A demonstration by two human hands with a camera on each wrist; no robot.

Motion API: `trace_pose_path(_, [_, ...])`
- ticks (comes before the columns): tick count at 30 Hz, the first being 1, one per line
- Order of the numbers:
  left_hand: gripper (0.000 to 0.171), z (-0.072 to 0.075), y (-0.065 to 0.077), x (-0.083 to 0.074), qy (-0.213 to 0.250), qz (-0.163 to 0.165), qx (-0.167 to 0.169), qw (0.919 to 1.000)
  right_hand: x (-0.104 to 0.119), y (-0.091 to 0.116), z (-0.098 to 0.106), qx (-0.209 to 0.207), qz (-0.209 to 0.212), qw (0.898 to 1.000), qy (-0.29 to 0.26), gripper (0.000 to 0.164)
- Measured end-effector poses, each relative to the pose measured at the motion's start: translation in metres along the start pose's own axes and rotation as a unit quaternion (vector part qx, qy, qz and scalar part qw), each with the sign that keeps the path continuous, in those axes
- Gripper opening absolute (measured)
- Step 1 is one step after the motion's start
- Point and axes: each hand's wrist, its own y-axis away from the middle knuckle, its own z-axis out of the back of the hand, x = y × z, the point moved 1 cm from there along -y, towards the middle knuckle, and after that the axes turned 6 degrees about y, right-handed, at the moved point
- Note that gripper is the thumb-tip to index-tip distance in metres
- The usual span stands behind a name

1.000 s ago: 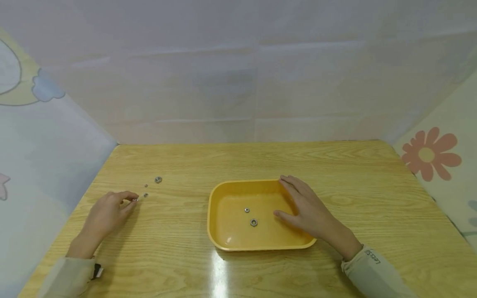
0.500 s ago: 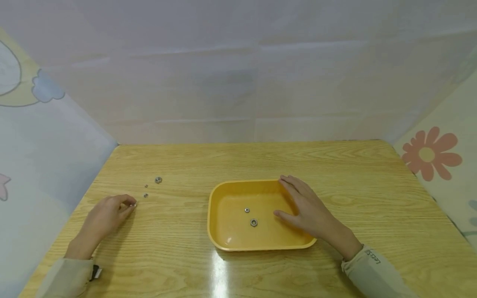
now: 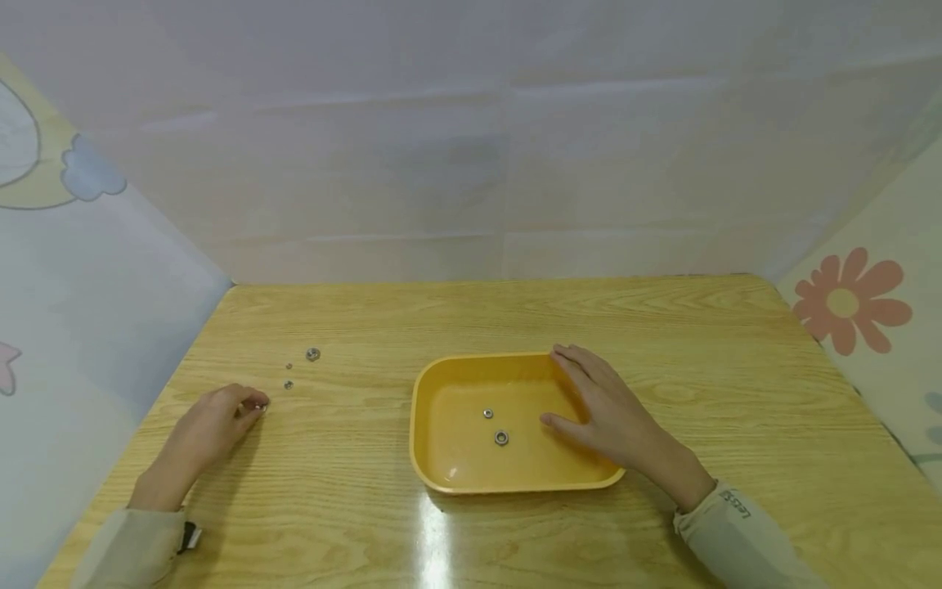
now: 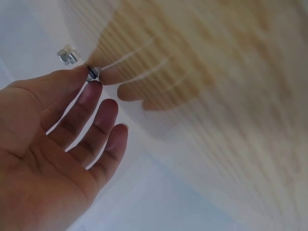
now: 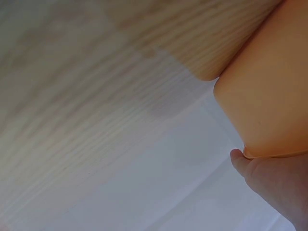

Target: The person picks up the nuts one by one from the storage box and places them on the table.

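Between thumb and fingertips, my left hand [image 3: 209, 429] pinches a small shiny metal nut [image 4: 94, 73] close over the tabletop at the left; the fingers partly cover it. Just beyond that hand lie a small nut [image 3: 289, 384], a tiny nut [image 3: 289, 366] and a larger nut [image 3: 312, 354]. My right hand [image 3: 607, 417] rests on the right side of a yellow plastic tray [image 3: 421, 433], fingers extended at its far right rim and thumb reaching over the inside. In the tray lie a larger hex nut [image 3: 501, 438] and a smaller nut [image 3: 488, 414].
Everything stands on a wood-grain table [image 3: 353, 523]. A pale covered wall [image 3: 441, 180] closes off its far edge, and printed side walls with a flower [image 3: 842, 303] and a cloud rise left and right.
My left hand has drawn back slightly toward the near left with the small nut, away from the other loose nuts. The right hand and tray have stayed in place.
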Motion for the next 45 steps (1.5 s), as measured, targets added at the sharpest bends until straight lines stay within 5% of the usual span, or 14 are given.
trace_pose_path(16, [0.034,0.004,0.000,0.000,0.006,0.004,0.014,0.9999,0.000,0.000,-0.001,-0.001,0.000,1.000,-0.007,0.087])
trace_pose_path(26, [0.034,0.005,0.002,-0.022,-0.012,-0.042,-0.033,0.9985,0.000,0.001,0.000,0.000,-0.001,1.000,-0.006,0.088])
trace_pose_path(45, [0.030,-0.002,0.000,-0.056,0.016,-0.112,-0.070,0.9911,0.001,0.000,-0.001,0.000,0.000,1.000,-0.008,0.087])
